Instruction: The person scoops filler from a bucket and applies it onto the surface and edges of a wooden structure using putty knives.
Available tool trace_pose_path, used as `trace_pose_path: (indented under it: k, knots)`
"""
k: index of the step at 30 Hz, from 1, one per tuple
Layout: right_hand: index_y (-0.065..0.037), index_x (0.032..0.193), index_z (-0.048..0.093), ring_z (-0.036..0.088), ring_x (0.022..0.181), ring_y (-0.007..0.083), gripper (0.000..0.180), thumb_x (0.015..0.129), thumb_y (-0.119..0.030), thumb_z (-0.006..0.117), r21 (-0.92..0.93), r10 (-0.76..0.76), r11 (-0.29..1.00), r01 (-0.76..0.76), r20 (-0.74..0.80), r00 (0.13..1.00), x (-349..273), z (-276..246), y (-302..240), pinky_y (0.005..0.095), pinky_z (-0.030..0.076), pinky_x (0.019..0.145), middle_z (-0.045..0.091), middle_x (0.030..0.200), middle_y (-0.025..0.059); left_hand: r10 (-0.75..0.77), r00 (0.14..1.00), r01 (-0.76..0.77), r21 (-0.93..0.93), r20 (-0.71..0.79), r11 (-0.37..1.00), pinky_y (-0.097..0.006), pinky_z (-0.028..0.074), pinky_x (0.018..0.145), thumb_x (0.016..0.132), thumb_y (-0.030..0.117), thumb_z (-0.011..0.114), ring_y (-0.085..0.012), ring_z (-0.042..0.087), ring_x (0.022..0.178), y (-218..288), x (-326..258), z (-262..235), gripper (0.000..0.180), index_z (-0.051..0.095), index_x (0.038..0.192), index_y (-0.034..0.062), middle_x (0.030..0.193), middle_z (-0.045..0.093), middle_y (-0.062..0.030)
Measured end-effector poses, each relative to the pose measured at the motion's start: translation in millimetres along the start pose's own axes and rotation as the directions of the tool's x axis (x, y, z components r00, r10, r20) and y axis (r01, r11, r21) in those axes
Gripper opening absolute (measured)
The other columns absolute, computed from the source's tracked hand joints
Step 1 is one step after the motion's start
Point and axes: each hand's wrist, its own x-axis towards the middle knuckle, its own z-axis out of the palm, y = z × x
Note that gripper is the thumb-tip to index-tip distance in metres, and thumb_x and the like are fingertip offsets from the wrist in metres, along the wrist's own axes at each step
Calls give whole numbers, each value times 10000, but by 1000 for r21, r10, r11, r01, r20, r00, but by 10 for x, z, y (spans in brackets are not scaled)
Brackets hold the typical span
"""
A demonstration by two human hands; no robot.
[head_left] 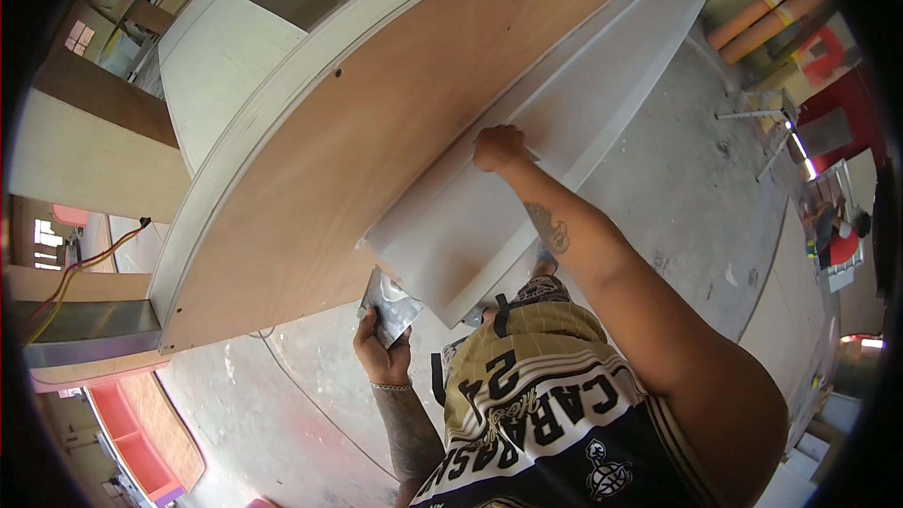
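Observation:
My left hand (pixel 384 346) is closed around the edge of a thin, shiny metal plate (pixel 397 322), which carries a dab of white paste near its top. My right hand (pixel 499 149) is a fist against the long white ledge (pixel 442 226), close to the seam where the ledge meets the tall brown wooden panel (pixel 310 160). A thin sliver of something pokes out beside the fist, but its kind is hidden by the fingers. The plate is near the ledge's near-left corner.
A pale curved rim (pixel 246 136) edges the wooden panel. Red and yellow wires (pixel 99 261) hang at the left, above a pink shelf unit (pixel 118 414). A cable (pixel 306 390) crosses the concrete floor. At the right are a folding metal stand (pixel 776 127), orange tubes (pixel 767 14) and another person (pixel 832 226).

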Motion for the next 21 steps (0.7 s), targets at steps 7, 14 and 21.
trace_pose_path:
  k: [7,14,21]
  knots:
    - [5,1027,657,548,1079,364,337,871,-270,543,-8,-79,997,79,-14,997,-523,275,-607,442,446,920,596,1132,229,-7,1000,7,-15,-14,1000,-321,498,535,855,189,576,-187,663,782,33,-68,-131,255,590,1090,89,950,671,-34]
    - [-29,1041,675,516,1096,326,307,832,-225,565,24,-107,994,107,12,994,-971,487,-1100,425,415,914,572,1172,202,26,999,-27,-29,-34,999,-342,539,603,859,177,562,-196,670,819,-3,-139,-260,244,598,1077,76,966,671,-34]
    - [-40,1012,689,528,1103,300,292,832,-215,539,-47,-299,952,303,70,952,-1479,494,-1425,390,433,919,614,1137,167,89,996,-92,-126,-26,988,-388,544,801,864,145,536,-213,655,938,-81,-177,-440,239,596,1074,48,1018,663,-59]
